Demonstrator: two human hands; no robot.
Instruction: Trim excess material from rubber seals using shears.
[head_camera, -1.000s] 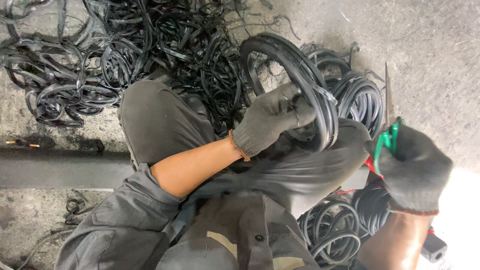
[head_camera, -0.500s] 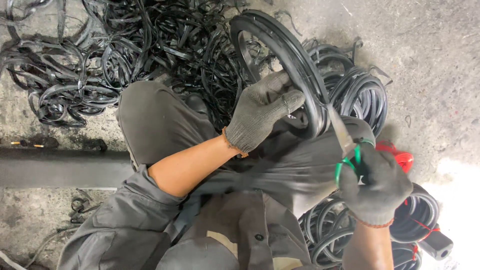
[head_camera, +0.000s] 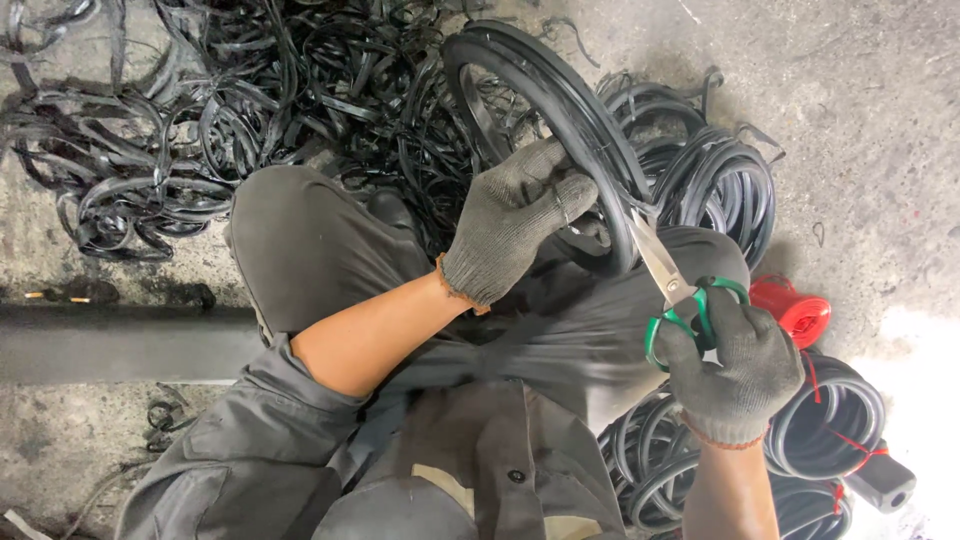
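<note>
While the gloved left hand (head_camera: 515, 222) stays clenched on the black rubber ring (head_camera: 560, 110) over the knee, the right hand (head_camera: 735, 370) grips green-handled scissors (head_camera: 672, 285), blades angled up-left, tips touching the ring's lower edge.

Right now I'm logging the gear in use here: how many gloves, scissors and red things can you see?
Grey knit gloves: 2, on the left hand and the right hand
Green-handled scissors: 1
Red plastic thing on the floor: 1
Total: 4
</note>
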